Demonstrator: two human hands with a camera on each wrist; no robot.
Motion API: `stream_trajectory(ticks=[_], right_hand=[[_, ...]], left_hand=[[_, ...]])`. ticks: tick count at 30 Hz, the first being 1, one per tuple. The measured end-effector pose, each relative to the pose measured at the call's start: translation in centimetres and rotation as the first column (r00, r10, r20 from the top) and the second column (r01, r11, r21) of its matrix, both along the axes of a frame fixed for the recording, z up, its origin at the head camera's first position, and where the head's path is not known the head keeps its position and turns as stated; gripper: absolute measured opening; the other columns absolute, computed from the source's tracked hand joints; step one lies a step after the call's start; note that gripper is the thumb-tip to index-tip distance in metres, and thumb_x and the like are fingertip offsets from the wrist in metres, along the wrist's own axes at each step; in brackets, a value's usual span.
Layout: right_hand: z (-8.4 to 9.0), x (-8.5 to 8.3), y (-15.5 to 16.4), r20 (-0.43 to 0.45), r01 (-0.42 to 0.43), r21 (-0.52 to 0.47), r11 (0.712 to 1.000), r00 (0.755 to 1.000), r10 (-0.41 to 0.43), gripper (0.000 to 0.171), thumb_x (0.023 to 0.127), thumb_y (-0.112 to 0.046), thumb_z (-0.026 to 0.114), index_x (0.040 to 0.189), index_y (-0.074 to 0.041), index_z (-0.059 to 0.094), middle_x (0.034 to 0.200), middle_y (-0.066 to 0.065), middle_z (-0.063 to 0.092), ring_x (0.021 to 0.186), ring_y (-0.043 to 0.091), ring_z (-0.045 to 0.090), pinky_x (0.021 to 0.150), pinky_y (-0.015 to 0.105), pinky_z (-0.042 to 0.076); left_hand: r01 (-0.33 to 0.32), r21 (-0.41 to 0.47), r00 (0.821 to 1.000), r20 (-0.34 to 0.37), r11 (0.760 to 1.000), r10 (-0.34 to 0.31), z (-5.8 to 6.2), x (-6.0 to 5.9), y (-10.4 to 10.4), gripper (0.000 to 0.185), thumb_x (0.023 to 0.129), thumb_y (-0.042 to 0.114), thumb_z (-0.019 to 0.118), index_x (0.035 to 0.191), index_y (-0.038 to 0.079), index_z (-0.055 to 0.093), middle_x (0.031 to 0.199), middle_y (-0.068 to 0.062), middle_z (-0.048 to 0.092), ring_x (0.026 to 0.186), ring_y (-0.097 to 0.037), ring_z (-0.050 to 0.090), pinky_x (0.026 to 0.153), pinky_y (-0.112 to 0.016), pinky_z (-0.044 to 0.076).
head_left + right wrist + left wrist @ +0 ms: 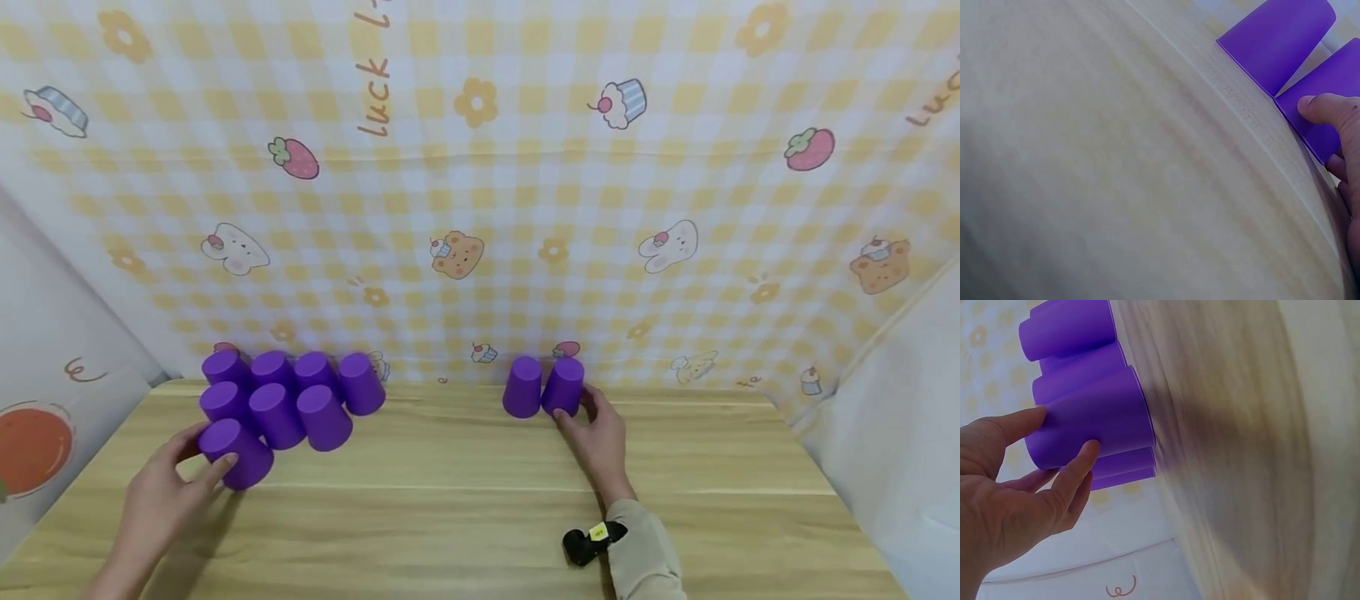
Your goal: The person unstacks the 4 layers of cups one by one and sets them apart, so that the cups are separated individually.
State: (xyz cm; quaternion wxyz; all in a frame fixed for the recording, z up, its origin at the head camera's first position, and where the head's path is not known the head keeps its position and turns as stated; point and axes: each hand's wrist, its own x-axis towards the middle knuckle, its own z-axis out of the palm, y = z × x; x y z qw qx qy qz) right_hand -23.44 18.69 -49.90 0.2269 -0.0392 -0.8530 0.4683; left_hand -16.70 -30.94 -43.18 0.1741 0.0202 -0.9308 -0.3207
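Several purple cups (288,396) stand upside down in a tight cluster at the back left of a wooden table (465,500). My left hand (213,446) grips the front cup (240,457) of the cluster, thumb on one side and fingers on the other. The left wrist view shows that hand (1065,430) on the same cup (1110,412). Two more upturned purple cups stand side by side at the back centre-right. My right hand (573,406) holds the right one (564,385), beside the left one (522,387). In the right wrist view the thumb (1313,106) presses that cup (1335,81).
A yellow checked cloth (480,208) with cartoon prints hangs behind the table as a backdrop. White walls close in on both sides. A black wrist device (592,542) with a yellow tag sits on my right sleeve. The table's right edge (832,492) lies beyond my right hand.
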Motion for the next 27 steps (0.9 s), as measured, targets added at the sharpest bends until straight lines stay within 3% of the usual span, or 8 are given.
stream_trajectory(ticks=[8, 12, 14, 16, 18, 20, 23, 27], right_hand=[[-0.4, 0.1, 0.3, -0.038, -0.006, 0.003, 1.000, 0.999, 0.006, 0.053, 0.066, -0.019, 0.074, 0.113, -0.007, 0.052, 0.102, 0.009, 0.059, 0.095, 0.020, 0.054, 0.084, 0.030, 0.043], [-0.4, 0.0, 0.4, -0.034, -0.005, 0.003, 1.000, 0.999, 0.005, 0.053, 0.066, -0.020, 0.074, 0.113, -0.008, 0.052, 0.102, 0.008, 0.058, 0.095, 0.019, 0.054, 0.084, 0.029, 0.043], [-0.3, -0.1, 0.3, -0.017, -0.006, 0.002, 1.000, 1.000, 0.006, 0.054, 0.067, -0.021, 0.074, 0.114, -0.008, 0.051, 0.103, 0.007, 0.058, 0.096, 0.019, 0.054, 0.084, 0.029, 0.043], [-0.3, -0.2, 0.3, 0.002, -0.007, 0.002, 1.000, 1.000, 0.007, 0.055, 0.067, -0.023, 0.073, 0.115, -0.009, 0.050, 0.103, 0.006, 0.058, 0.097, 0.018, 0.053, 0.085, 0.028, 0.042], [-0.3, -0.3, 0.3, 0.008, -0.008, -0.002, 1.000, 1.000, 0.008, 0.055, 0.067, -0.023, 0.073, 0.115, -0.010, 0.050, 0.104, 0.006, 0.058, 0.097, 0.018, 0.053, 0.085, 0.028, 0.042], [-0.3, -0.3, 0.3, 0.005, -0.005, -0.002, 1.000, 1.000, 0.005, 0.055, 0.067, -0.023, 0.073, 0.115, -0.010, 0.050, 0.104, 0.006, 0.058, 0.098, 0.017, 0.053, 0.085, 0.027, 0.042], [-0.3, -0.4, 0.3, -0.008, 0.002, -0.003, 1.000, 1.000, -0.002, 0.054, 0.067, -0.022, 0.074, 0.114, -0.010, 0.051, 0.104, 0.006, 0.058, 0.097, 0.017, 0.053, 0.085, 0.028, 0.042], [-0.1, -0.4, 0.1, -0.009, -0.004, 0.002, 1.000, 1.000, 0.004, 0.053, 0.067, -0.022, 0.073, 0.113, -0.009, 0.051, 0.105, 0.007, 0.058, 0.097, 0.019, 0.053, 0.085, 0.029, 0.042]], left_hand=[[-0.034, -0.049, 0.999, -0.010, 0.998, 0.034, -2.9, -1.0, -1.8, 0.064, 0.072, 0.037, 0.066, 0.125, 0.011, 0.042, 0.102, -0.020, 0.055, 0.090, -0.027, 0.048, 0.077, -0.053, 0.032], [-0.039, -0.014, 0.999, -0.007, 0.999, 0.039, -2.7, -1.0, -1.6, 0.068, 0.072, 0.032, 0.068, 0.127, 0.005, 0.039, 0.105, -0.024, 0.052, 0.091, -0.032, 0.048, 0.072, -0.048, 0.038], [-0.039, 0.022, 0.999, -0.018, 0.999, 0.039, -2.2, -0.8, -1.3, 0.070, 0.073, 0.027, 0.068, 0.127, 0.000, 0.035, 0.107, -0.027, 0.048, 0.091, -0.032, 0.048, 0.065, -0.044, 0.045], [-0.071, 0.085, 0.994, -0.081, 0.994, 0.078, -1.8, -0.4, -0.8, 0.065, 0.073, 0.020, 0.068, 0.126, -0.001, 0.036, 0.109, -0.022, 0.047, 0.092, -0.022, 0.048, 0.057, -0.028, 0.050], [-0.132, 0.160, 0.974, -0.162, 0.978, 0.158, -0.8, 0.1, 0.2, 0.056, 0.073, 0.011, 0.067, 0.123, 0.000, 0.042, 0.108, -0.012, 0.047, 0.090, -0.010, 0.045, 0.054, -0.011, 0.047], [-0.153, 0.230, 0.943, -0.257, 0.961, 0.211, 0.4, 0.6, 1.3, 0.047, 0.073, 0.003, 0.064, 0.117, 0.001, 0.048, 0.105, -0.001, 0.046, 0.090, -0.002, 0.043, 0.059, -0.003, 0.042], [-0.132, 0.309, 0.903, -0.355, 0.942, 0.243, 2.5, 1.3, 3.3, 0.041, 0.071, -0.007, 0.061, 0.110, -0.001, 0.053, 0.102, 0.004, 0.047, 0.092, -0.005, 0.046, 0.065, -0.002, 0.041], [0.034, 0.322, 0.874, -0.468, 0.946, 0.128, 4.3, 1.8, 5.8, 0.035, 0.070, -0.013, 0.059, 0.104, -0.008, 0.054, 0.102, -0.005, 0.052, 0.093, -0.011, 0.049, 0.070, -0.008, 0.043]])
